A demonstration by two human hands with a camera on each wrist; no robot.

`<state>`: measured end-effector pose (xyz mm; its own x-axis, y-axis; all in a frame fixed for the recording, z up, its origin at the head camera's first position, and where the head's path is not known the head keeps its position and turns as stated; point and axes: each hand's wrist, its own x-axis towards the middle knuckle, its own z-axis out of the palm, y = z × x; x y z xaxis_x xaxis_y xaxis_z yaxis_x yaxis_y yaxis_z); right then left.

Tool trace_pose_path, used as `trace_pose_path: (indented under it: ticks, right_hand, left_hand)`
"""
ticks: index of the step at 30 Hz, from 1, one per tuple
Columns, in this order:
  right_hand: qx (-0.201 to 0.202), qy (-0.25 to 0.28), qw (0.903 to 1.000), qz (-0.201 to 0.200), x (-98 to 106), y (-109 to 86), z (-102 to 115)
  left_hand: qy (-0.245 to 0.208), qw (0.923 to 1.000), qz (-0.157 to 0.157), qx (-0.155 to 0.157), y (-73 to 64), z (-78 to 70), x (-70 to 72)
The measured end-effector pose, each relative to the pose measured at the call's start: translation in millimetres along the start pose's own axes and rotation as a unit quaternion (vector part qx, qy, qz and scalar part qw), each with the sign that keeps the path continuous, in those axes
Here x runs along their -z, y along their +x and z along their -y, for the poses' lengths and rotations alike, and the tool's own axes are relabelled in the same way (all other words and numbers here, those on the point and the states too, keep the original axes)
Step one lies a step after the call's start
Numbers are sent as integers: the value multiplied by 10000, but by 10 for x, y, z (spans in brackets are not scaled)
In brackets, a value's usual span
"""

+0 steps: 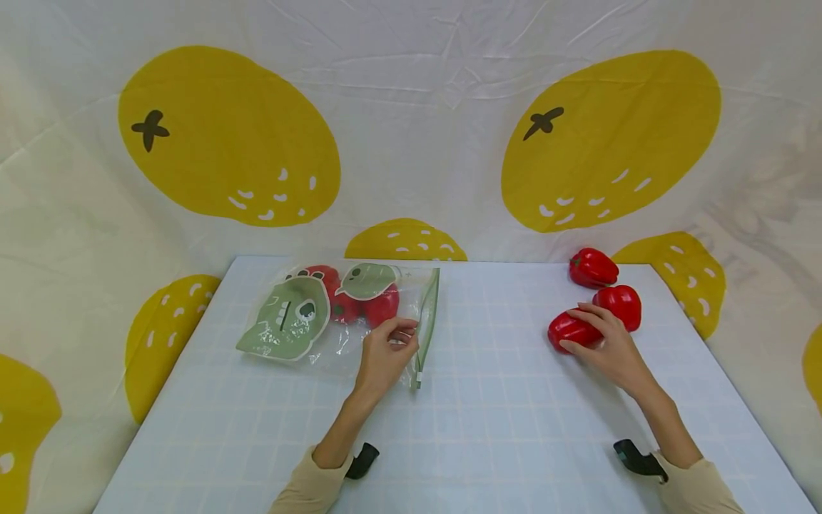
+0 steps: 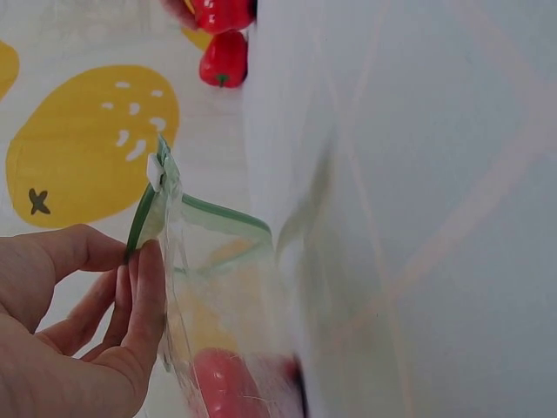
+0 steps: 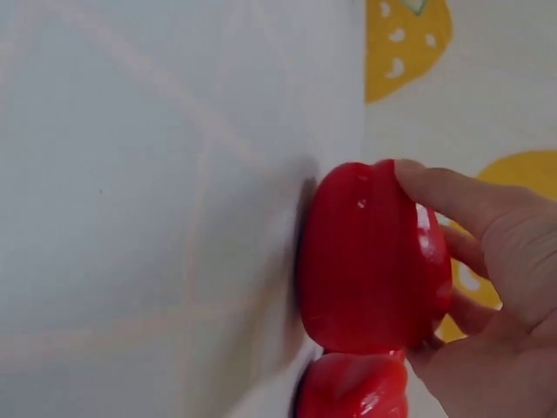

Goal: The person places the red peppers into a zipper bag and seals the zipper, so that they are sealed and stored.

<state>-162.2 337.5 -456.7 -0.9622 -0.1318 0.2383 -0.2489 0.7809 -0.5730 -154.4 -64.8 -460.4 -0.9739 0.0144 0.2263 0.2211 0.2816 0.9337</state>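
Hands: my left hand (image 1: 389,348) pinches the green edge (image 2: 139,218) of the bag (image 1: 311,328); my right hand (image 1: 611,348) grasps a red pepper (image 1: 568,330).
Red pepper: at right on the worktop (image 1: 501,414), just beside a second pepper (image 1: 623,307).
Bag: at left, peppers (image 1: 382,305) inside.
Good grip: I judge, firm around the body, neighbour not pushed, bag mouth held wide.

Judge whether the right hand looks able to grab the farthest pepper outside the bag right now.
Probably not yet: the right hand grips another red pepper. Once freed, nothing appears to cover the farthest pepper.
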Motion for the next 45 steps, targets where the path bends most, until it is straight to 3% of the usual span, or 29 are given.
trace_pose_path:
  ticks: [7,16,24,34,40,45]
  right_hand:
    - [390,-131,9990,185,60,-8,-38]
    - [614,-464,9970,-120,13,-7,-78]
    - [286,-508,9967,-558,-35,-33,-39]
    - [250,-185,9949,-964,-111,23,38]
    - [193,257,9940,-1049,-170,77,117]
    - [-79,438,9942,-982,-224,130,165]
  left_hand:
    - [39,10000,-28,5,5,-7,3]
    - [2,10000,-24,-57,4,12,0]
    - [-215,9996,-56,-145,17,58,-12]
    - [-255,9995,-93,-169,22,66,-3]
    - [-215,9996,-71,-143,20,55,5]
    - [-239,9996,-64,-149,27,54,1]
